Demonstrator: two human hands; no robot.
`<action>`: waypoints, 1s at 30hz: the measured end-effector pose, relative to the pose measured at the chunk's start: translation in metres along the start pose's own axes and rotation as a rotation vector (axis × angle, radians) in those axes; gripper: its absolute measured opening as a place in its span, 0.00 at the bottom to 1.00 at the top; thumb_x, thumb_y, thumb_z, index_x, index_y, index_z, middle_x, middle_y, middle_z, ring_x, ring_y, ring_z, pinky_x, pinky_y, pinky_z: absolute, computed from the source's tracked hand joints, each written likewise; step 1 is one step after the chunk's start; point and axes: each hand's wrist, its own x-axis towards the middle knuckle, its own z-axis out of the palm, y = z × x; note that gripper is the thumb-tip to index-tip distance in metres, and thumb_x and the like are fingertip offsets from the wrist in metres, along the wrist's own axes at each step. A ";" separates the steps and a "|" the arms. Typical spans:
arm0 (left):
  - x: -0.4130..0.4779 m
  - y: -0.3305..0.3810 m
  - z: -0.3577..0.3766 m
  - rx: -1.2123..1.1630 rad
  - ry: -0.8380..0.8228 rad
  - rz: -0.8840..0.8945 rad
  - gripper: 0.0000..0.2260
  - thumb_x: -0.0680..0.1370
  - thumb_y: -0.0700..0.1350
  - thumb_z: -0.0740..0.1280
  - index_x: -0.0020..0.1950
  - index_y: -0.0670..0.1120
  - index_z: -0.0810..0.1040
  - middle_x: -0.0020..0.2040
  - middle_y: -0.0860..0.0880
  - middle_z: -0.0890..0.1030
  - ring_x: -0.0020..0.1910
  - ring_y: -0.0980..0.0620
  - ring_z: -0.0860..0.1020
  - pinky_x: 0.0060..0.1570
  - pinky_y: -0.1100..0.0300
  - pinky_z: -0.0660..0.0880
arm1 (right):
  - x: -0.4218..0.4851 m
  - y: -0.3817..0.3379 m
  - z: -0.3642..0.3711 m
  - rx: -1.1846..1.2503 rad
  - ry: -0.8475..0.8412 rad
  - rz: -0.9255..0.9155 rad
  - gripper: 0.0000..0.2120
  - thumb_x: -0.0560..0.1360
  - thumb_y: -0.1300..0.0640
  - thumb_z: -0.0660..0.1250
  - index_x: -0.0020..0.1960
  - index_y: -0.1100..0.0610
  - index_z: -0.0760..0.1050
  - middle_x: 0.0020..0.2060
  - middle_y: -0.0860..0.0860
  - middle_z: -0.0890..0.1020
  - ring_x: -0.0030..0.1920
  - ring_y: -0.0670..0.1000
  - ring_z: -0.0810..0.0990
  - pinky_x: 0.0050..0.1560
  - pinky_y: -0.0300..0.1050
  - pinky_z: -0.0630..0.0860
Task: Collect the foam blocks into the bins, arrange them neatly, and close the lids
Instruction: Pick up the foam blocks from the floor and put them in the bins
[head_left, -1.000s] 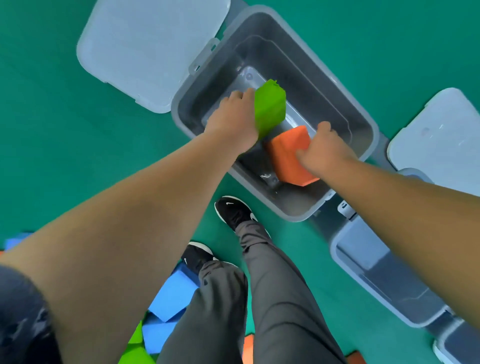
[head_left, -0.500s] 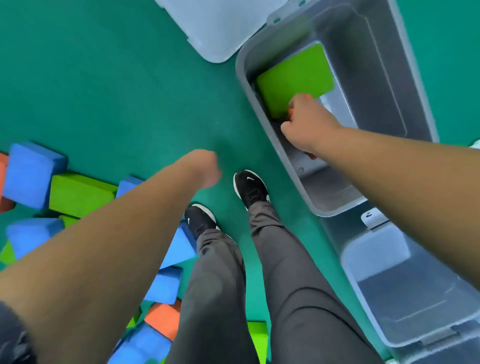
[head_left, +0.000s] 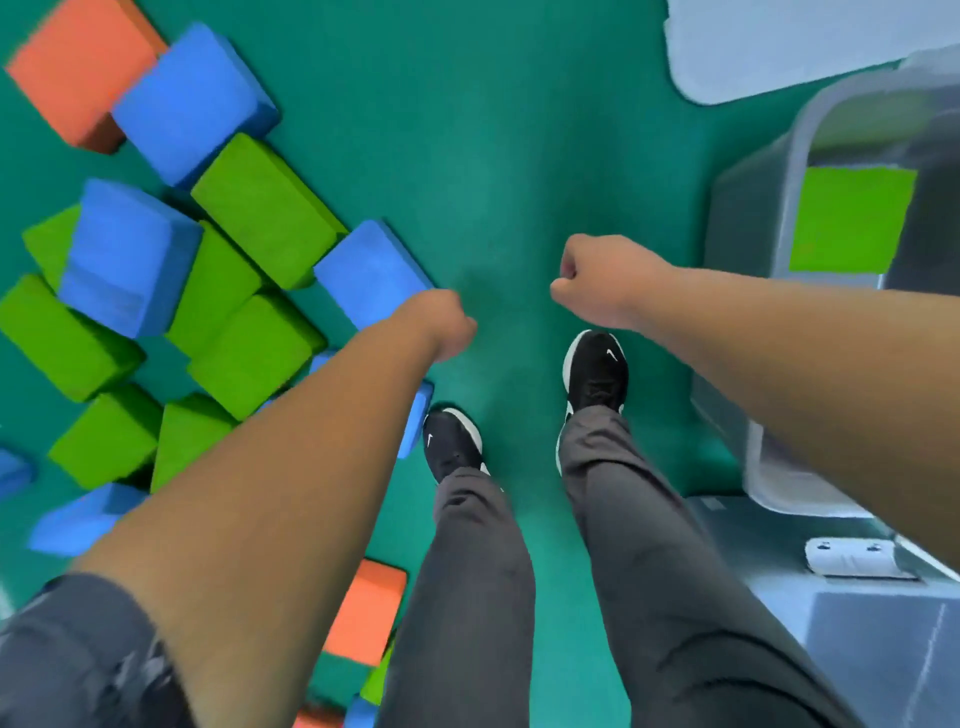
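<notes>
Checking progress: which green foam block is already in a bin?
The flat green block inside the grey bin at right; every other green block, like this one, lies in the floor pile at left.

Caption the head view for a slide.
Empty-handed, left hand and right hand swing toward floor blocks; green block binned.

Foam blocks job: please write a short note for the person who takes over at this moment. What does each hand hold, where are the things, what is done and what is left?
Left hand: curled, holds nothing, over the floor beside the pile.
Right hand: loose fist, holds nothing, over the floor between pile and bin.
Bin: on the right, open, with a green block lying flat inside. Its lid lies open behind it.
Pile: many green, blue and orange blocks on the floor at the left.
Done: at least one block is in the bin.
Left: collect the pile, arrange it neatly, close the lids.
</notes>
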 end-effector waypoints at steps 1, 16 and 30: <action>-0.002 -0.017 0.017 -0.025 -0.020 -0.016 0.15 0.84 0.47 0.58 0.62 0.39 0.77 0.64 0.37 0.79 0.62 0.37 0.76 0.52 0.54 0.69 | 0.006 -0.014 0.014 -0.046 -0.029 -0.022 0.13 0.81 0.49 0.60 0.59 0.56 0.72 0.51 0.54 0.78 0.51 0.59 0.77 0.47 0.51 0.74; -0.021 -0.238 0.232 -0.446 -0.040 -0.314 0.11 0.80 0.46 0.62 0.39 0.45 0.68 0.42 0.38 0.76 0.35 0.46 0.72 0.32 0.54 0.61 | 0.080 -0.184 0.162 -0.434 -0.160 -0.160 0.09 0.79 0.59 0.59 0.40 0.56 0.66 0.43 0.53 0.71 0.35 0.54 0.69 0.32 0.44 0.64; 0.061 -0.288 0.231 -0.713 0.267 -0.437 0.27 0.75 0.46 0.71 0.72 0.40 0.68 0.70 0.38 0.69 0.67 0.34 0.72 0.62 0.43 0.73 | 0.192 -0.241 0.188 -0.622 0.010 -0.297 0.23 0.77 0.53 0.69 0.67 0.61 0.69 0.66 0.57 0.68 0.57 0.62 0.75 0.52 0.54 0.75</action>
